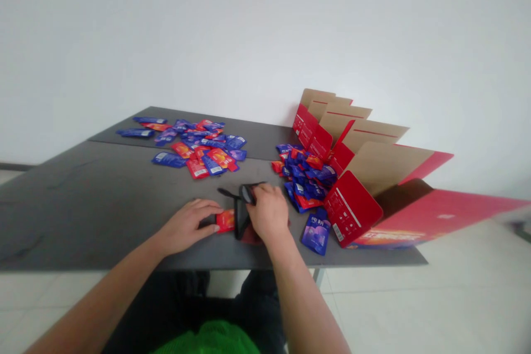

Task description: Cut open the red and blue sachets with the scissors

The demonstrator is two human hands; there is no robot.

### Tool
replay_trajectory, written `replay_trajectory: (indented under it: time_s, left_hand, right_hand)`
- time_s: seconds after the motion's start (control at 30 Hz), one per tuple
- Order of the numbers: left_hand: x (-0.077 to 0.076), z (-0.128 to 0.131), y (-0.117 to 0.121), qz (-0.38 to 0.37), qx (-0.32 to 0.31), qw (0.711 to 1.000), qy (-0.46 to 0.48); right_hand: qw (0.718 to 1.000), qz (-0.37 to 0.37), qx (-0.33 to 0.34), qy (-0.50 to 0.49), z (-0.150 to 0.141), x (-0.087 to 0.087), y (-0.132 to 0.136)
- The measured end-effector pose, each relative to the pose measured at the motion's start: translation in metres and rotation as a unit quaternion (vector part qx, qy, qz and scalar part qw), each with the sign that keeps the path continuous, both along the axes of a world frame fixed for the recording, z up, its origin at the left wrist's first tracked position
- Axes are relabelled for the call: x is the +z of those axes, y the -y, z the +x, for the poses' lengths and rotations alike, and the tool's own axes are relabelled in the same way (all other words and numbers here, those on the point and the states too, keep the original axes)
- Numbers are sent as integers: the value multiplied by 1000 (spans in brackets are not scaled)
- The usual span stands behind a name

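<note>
Red pouch [226,220] on grey table [124,199], directly right of left hand [191,225]; long axis apparently left to right, along near edge. Fingers and thumb slightly parted at pouch's left end; cannot tell if pinching or only steadying. Right hand [269,211] curled tight around black tool [239,218], over pouch's right part. Left hand nearer visible part. Pile [305,177] beyond right hand, beside boxes [352,204].

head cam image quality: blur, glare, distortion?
Head view throughout: slightly soft, fine print on the blue pouch nearest the table edge unreadable; black tool under the right hand shows little detail; nearest red carton looks stretched toward the right edge; pale wall evenly lit, no harsh glare.
</note>
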State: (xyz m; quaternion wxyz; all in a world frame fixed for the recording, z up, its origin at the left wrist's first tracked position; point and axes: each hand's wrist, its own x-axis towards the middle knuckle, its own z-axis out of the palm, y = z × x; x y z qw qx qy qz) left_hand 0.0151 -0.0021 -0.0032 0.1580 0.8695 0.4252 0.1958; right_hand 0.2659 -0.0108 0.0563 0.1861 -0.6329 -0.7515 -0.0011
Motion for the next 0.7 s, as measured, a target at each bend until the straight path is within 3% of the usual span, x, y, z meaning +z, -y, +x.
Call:
replay_trajectory:
  time_s: [0.1,0.17,0.37,0.57,0.7]
  left_hand:
    - [-5,-1,-1,16,2,1000,17]
    - [-6,-2,-1,23,6,999,27]
    - [1,0,2,-5,5,1000,4]
    - [2,-6,-1,-32,-3,999,-21]
    - [11,-13,-1,-58,-32,996,-65]
  right_hand:
    - [994,3,106,-5,-31,-4,8]
    - [992,-23,123,-5,-35,-12,9]
    - [995,-31,-94,-4,24,-29,23]
    - [988,9,-123,-94,42,-48,78]
    - [981,26,-126,-147,42,-55,90]
